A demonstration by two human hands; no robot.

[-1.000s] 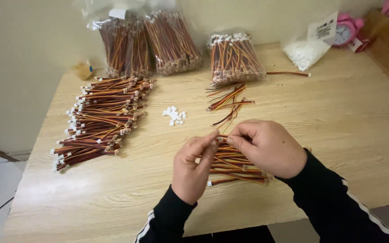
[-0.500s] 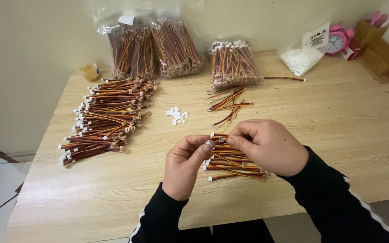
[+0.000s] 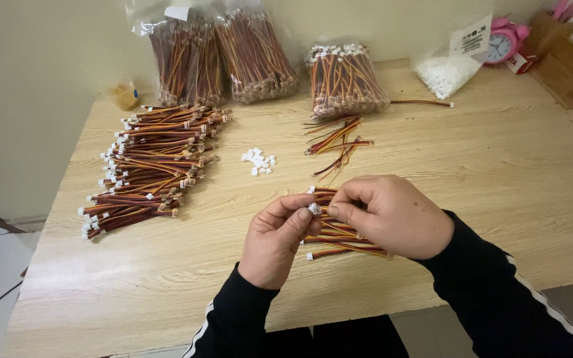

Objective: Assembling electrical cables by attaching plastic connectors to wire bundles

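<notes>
My left hand point(image 3: 274, 240) and my right hand point(image 3: 392, 215) meet above the table's near edge. Between their fingertips sits a small white connector point(image 3: 314, 209) on the end of a short red, orange and brown cable, pinched from both sides. Under my hands lies a small pile of the same cables point(image 3: 339, 235), partly hidden by my right hand. A little heap of loose white connectors point(image 3: 258, 161) rests further back. A few loose cables point(image 3: 337, 142) lie behind that.
A large stack of bundled cables point(image 3: 147, 166) lies at the left of the wooden table point(image 3: 499, 172). Clear bags of cables point(image 3: 233, 56) point(image 3: 346, 79) stand at the back, with a bag of white connectors point(image 3: 449, 66), a pink alarm clock point(image 3: 507, 41) and a wooden holder point(image 3: 568, 66).
My hands have drawn closer together and slightly lower over the small pile, and the connector now sits between both sets of fingertips. The view has shifted a little.
</notes>
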